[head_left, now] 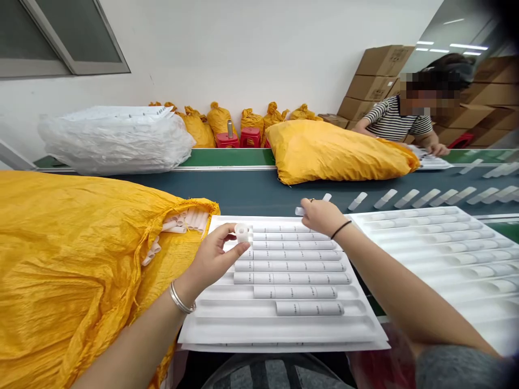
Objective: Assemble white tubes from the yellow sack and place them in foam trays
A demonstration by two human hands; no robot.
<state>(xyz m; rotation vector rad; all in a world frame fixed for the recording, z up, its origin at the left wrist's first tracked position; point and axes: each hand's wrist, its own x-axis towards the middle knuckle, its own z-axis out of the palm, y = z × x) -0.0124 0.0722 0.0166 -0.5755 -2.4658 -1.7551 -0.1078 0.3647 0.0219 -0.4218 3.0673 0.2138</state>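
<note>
My left hand (pixel 219 251) holds a short white plastic tube (pixel 242 233) upright between thumb and fingers, its round opening facing up, over the left side of a white ridged tray (pixel 214 329). In the tray's grooves lie several rows of white tubes with small dark print (pixel 290 266). Above the tray's far edge, my right hand (pixel 322 216) is closed around a small white tube (pixel 300 210), its end showing left of the fingers. A white piece (pixel 327 198) shows just beyond that hand; whether it is held or on the belt I cannot tell.
Left, an open yellow sack (pixel 81 243) holds loose white tubes (pixel 184 220). A second tray (pixel 389 243) lies right. White pieces (pixel 385 199) line the grey belt (pixel 227 192). Beyond are a yellow sack (pixel 336 151), a plastic-wrapped stack (pixel 117 140) and a co-worker (pixel 393 119).
</note>
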